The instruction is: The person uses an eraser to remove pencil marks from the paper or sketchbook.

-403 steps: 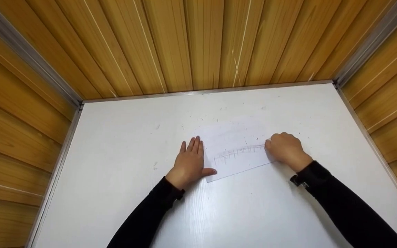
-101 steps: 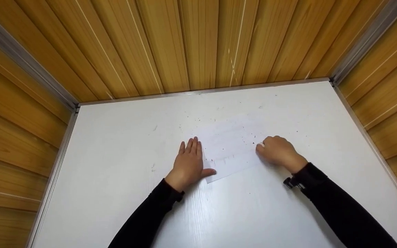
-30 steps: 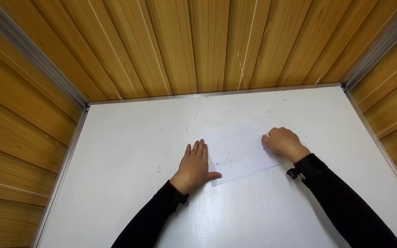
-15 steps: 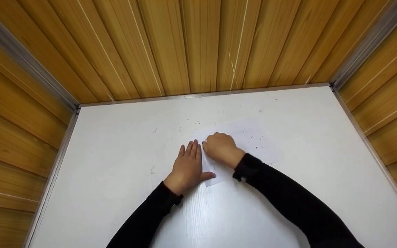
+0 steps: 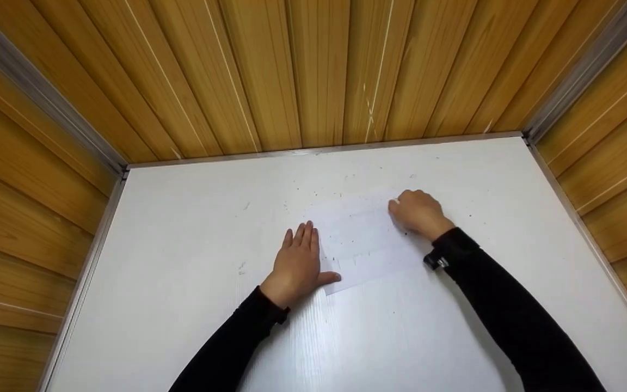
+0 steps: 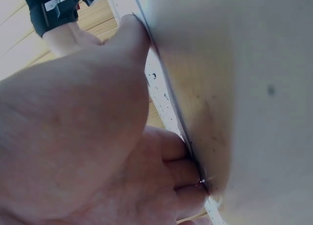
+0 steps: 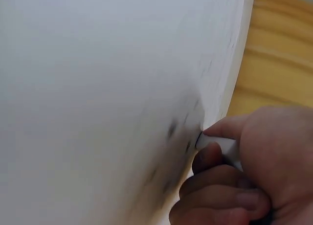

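A sheet of white paper [image 5: 365, 234] lies on the white table, a few faint pencil strokes showing near its lower left. My left hand [image 5: 297, 267] rests flat along the paper's left edge, fingers straight and thumb spread onto the sheet. Over the paper's upper right part is my right hand [image 5: 417, 212], its fingers curled. In the right wrist view that hand pinches a small white eraser [image 7: 222, 146] between thumb and forefinger, its end dark and against the paper. The rest of the eraser is hidden in the hand.
Dark eraser crumbs are scattered over the paper and the white table [image 5: 199, 228] behind it. Wood-patterned panels [image 5: 319, 76] close off the back and both sides. Metal trim runs along the table's edges.
The row of pencil strokes seen earlier has mostly vanished, leaving faint traces. My right hand swept left beside my left hand, then back to the upper right. My left hand stays put.
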Demonstrator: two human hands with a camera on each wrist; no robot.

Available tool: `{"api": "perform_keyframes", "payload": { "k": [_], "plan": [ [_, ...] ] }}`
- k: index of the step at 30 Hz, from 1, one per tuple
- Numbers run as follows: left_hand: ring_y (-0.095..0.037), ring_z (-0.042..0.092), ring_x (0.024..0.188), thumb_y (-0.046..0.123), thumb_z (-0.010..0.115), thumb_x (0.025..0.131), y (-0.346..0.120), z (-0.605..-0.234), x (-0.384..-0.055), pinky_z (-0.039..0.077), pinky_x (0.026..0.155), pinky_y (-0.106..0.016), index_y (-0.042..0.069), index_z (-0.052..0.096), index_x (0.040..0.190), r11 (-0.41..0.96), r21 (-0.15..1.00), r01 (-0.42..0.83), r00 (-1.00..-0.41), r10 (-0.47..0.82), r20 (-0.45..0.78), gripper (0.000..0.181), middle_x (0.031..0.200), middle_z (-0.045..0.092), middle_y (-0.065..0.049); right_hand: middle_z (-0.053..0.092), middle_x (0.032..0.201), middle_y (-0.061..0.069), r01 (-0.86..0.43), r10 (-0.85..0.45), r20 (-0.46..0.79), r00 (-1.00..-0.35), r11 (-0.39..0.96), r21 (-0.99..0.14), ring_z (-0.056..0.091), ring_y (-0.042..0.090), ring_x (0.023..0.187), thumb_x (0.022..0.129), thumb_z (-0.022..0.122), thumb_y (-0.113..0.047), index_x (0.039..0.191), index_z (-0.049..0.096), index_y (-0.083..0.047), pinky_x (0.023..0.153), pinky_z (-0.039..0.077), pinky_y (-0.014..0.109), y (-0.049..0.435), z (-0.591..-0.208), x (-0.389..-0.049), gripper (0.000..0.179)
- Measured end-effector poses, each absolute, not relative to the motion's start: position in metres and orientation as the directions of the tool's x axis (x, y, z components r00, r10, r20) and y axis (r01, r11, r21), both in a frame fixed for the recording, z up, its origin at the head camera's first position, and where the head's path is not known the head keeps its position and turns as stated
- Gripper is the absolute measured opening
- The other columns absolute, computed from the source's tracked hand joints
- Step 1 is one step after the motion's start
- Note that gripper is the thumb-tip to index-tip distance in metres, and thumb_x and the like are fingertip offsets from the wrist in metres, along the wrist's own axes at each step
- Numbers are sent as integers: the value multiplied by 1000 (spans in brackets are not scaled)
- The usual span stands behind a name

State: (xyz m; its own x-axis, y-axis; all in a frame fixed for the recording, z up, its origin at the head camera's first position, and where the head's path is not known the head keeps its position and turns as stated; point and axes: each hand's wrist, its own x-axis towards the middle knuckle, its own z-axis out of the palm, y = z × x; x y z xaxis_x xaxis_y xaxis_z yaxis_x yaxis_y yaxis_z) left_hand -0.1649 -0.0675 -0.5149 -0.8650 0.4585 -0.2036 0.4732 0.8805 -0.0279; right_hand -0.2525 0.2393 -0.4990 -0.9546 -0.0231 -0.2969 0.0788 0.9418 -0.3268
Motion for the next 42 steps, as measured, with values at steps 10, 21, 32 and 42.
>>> {"api": "perform_keyframes", "payload": {
  "k": [10, 21, 32, 42],
  "plan": [
    [-35, 29, 171, 88, 56, 94, -69, -515, -162, 28, 139, -54, -7, 31, 171, 878, -24, 478, -863, 464, -198, 124, 181, 29, -24, 74, 121, 32, 40, -34, -234, -972, 952, -304, 69, 46, 110, 116, 40, -36, 122, 74, 11, 96, 58, 62, 237, -498, -237, 58],
    [-36, 28, 171, 87, 54, 96, -72, -512, -165, 26, 139, -55, -6, 30, 171, 868, -24, 496, -853, 482, -200, 122, 181, 28, -25, 79, 108, 25, -199, -279, -199, -939, 916, -348, 75, 43, 101, 112, 52, -38, 101, 80, 1, 92, 62, 59, 106, -501, -207, 49],
    [-34, 26, 172, 89, 52, 96, -69, -510, -165, 24, 140, -53, -6, 27, 172, 883, -33, 468, -866, 451, -217, 124, 182, 26, -23, 77, 109, 27, -63, -148, -225, -963, 936, -347, 73, 42, 97, 112, 49, -39, 109, 78, 6, 88, 62, 59, 181, -502, -219, 53],
    [-35, 25, 173, 89, 52, 95, -67, -513, -166, 23, 140, -54, -6, 26, 172, 880, -23, 474, -858, 457, -234, 125, 183, 24, -24, 71, 95, 21, 7, -54, -287, -956, 978, -208, 60, 30, 80, 114, 45, -30, 100, 75, 7, 68, 57, 46, 249, -493, -222, 49]
  ]
}}
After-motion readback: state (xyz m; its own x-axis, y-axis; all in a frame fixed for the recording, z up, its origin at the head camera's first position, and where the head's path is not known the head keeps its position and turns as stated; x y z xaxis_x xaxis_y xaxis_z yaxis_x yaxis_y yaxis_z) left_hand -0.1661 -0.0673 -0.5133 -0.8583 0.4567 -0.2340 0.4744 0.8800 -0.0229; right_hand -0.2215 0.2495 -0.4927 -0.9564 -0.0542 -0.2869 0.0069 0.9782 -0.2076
